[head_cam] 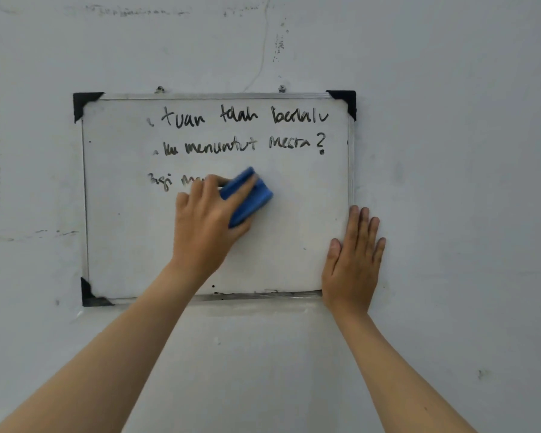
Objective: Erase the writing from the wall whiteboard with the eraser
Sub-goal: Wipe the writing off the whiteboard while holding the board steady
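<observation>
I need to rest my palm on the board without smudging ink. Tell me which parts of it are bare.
Bare: the left strip of the whiteboard, the lower band between the left hand with the eraser and the bottom frame, and the patch right of the eraser up to the right hand. Crowded: the top, where two lines of writing and a partly wiped third remain.

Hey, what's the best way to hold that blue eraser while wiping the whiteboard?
Grip the eraser across its narrow blue back, coming from the lower left as the left hand does: thumb on one long side, fingers on the other. Its long, tilted body lies flat against the whiteboard, so only the back and sides are reachable.
</observation>
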